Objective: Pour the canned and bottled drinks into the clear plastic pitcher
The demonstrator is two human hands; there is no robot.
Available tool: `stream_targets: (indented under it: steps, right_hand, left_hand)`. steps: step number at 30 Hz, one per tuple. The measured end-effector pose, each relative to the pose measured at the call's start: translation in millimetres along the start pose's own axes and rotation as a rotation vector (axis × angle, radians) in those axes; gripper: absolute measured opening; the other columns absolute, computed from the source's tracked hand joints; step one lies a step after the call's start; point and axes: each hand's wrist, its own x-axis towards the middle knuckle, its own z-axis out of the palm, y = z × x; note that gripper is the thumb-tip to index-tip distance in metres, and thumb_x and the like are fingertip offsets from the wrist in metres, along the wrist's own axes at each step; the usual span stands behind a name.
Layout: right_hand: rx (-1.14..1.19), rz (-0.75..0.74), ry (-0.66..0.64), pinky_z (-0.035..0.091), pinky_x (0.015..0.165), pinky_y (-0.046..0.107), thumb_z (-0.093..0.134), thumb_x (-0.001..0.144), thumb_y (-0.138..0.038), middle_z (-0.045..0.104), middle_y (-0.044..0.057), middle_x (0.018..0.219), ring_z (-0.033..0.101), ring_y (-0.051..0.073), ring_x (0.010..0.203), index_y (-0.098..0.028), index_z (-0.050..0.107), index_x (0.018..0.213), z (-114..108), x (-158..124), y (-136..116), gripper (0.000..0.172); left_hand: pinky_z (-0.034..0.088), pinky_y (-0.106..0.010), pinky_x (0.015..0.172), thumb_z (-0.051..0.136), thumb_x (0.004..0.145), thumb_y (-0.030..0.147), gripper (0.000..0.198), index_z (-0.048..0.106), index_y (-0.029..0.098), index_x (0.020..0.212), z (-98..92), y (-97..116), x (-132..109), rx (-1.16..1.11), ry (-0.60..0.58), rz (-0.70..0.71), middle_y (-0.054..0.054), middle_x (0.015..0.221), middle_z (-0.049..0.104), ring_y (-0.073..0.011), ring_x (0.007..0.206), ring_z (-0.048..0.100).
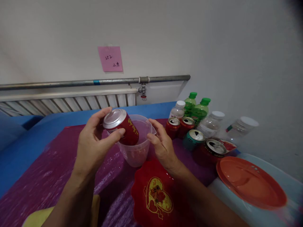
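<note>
Left hand (96,138) clamping tilted red can (131,134) over clear pitcher (134,155); right hand (163,146) gripping its rim. Can likely feeling slick, walls denting easily; favoring light mid-body hold.

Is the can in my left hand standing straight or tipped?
Tipped: the can slants at the clear jug, its silver end up and leftward.

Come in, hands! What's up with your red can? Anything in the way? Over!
Left hand grips red can, tilted at mouth of clear container. Right hand at container's rim. Red tray close by; no blockage seen.
</note>
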Motion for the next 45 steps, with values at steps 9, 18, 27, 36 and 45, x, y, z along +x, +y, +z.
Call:
stream_targets:
  steps: [9,18,27,36,45]
  right_hand:
    - [-0.030,-0.005,0.004,0.041,0.104,0.042,0.056,0.087,-0.049,0.055,0.006,0.138,0.051,0.026,0.125,-0.026,0.050,0.133,0.0,-0.6,-0.2,0.053]
    - [-0.026,-0.007,0.002,0.043,0.102,0.046,0.057,0.086,-0.051,0.056,0.006,0.137,0.053,0.027,0.122,-0.027,0.050,0.133,-0.5,0.0,-0.1,0.053]
    - [-0.018,-0.005,0.003,0.043,0.103,0.046,0.056,0.086,-0.051,0.057,0.007,0.136,0.053,0.028,0.123,-0.025,0.050,0.133,0.4,0.2,-0.7,0.054]
    - [-0.053,-0.001,0.003,0.044,0.102,0.044,0.054,0.086,-0.051,0.056,0.006,0.137,0.053,0.027,0.122,-0.025,0.050,0.134,-0.5,0.0,0.5,0.054]
    - [-0.068,-0.013,0.004,0.044,0.102,0.045,0.054,0.086,-0.052,0.056,0.007,0.137,0.052,0.027,0.123,-0.026,0.049,0.134,-0.5,-0.2,0.7,0.055]
  left_hand:
    - [0.050,-0.036,0.097,0.083,0.061,0.022,0.054,0.065,0.021,0.112,-0.9,0.0,1.5,-0.093,0.069,0.076,-0.003,0.115,0.068,-0.0224,0.109,0.061]
    - [0.053,-0.025,0.088,0.082,0.064,0.016,0.046,0.069,0.028,0.106,-1.4,-0.7,2.4,-0.151,0.087,0.166,0.003,0.109,0.070,-0.0153,0.102,0.064]
    - [0.053,-0.025,0.086,0.081,0.064,0.016,0.045,0.070,0.029,0.106,-4.9,-0.3,3.1,-0.153,0.112,0.222,0.002,0.110,0.070,-0.0153,0.101,0.064]
    - [0.052,-0.021,0.084,0.082,0.063,0.013,0.046,0.070,0.023,0.107,-4.1,0.1,3.6,-0.190,0.121,0.248,0.000,0.108,0.071,-0.0121,0.099,0.064]
    - [0.052,-0.022,0.085,0.082,0.061,0.014,0.047,0.071,0.026,0.105,-3.7,-0.1,4.4,-0.184,0.135,0.251,0.001,0.107,0.071,-0.0121,0.098,0.064]
